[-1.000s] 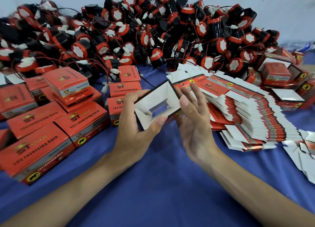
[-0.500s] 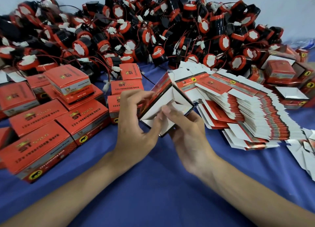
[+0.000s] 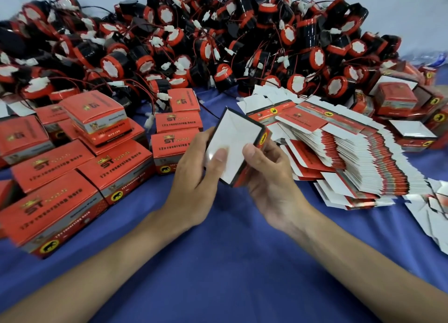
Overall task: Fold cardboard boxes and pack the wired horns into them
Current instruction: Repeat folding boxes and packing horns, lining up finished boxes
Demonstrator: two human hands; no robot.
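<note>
**While the horns wait, a box takes shape**

Though a good many closed red boxes (image 3: 116,167) sit stacked on the left of the blue cloth (image 3: 230,250), the job looks far from over. A great heap of wired horns (image 3: 194,43) lies loose along the back, and a thick stack of flat box blanks (image 3: 351,153) fans out on the right.

The cardboard box (image 3: 232,140) being worked is held up off the cloth, in the middle, with its white flapped end facing the person. The left hand (image 3: 194,174) grips its left side, fingers curled behind and thumb pressing the white face. The right hand (image 3: 269,177) clasps the right side the same way.

I'd judge this end is just being tucked shut — no horn shows in it. At far right stand a few open boxes (image 3: 412,131) — unfilled, as far as I can tell.
</note>
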